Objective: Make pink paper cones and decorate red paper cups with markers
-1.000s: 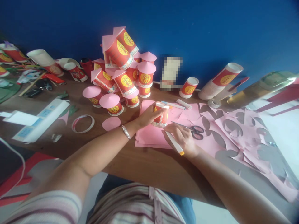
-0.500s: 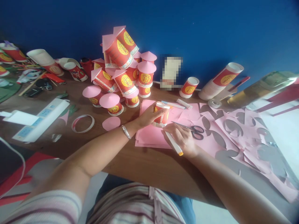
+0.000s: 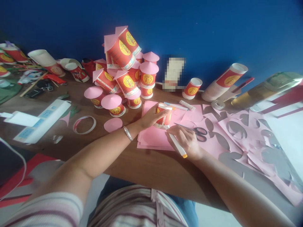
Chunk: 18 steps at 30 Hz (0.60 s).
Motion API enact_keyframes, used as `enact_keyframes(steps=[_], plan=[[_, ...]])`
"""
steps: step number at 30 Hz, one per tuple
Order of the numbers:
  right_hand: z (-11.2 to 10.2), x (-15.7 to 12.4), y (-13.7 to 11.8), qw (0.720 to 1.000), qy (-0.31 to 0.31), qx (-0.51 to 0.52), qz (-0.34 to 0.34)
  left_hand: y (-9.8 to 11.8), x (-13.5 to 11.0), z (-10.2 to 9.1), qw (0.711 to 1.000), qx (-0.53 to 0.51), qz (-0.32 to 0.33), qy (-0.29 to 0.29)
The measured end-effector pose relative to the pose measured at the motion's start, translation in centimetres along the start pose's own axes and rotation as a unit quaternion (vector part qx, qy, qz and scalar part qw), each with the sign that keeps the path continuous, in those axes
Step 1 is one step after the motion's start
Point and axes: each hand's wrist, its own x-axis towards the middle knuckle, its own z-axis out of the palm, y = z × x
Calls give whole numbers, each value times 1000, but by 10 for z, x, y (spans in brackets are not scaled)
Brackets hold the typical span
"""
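My left hand wraps round a red paper cup that stands upside down on a stack of pink paper. My right hand pinches a white marker with an orange end, its tip down at the cup's base on the paper. A silver bracelet sits on my left wrist. Black-handled scissors lie just right of my right hand.
A pile of red cups with pink paper cones stands behind. A tape ring and a pink paper disc lie left of it, with a white power strip further left. Cut pink sheets spread right, near a cup stack.
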Motion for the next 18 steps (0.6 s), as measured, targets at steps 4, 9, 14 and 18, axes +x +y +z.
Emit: enact_keyframes(steps=[4, 9, 14, 18], plan=[[-1, -1, -1, 1000, 15, 1, 0, 0, 0, 0, 1000, 0, 1, -4], [-2, -2, -4, 1000, -2, 7, -8, -1, 1, 0, 1000, -5, 7, -26], [-2, -2, -3, 1000, 0, 4, -9, -4, 1, -1, 1000, 1, 5, -2], [-1, -1, -1, 1000, -1, 0, -3, -4, 1, -1, 1000, 0, -10, 4]])
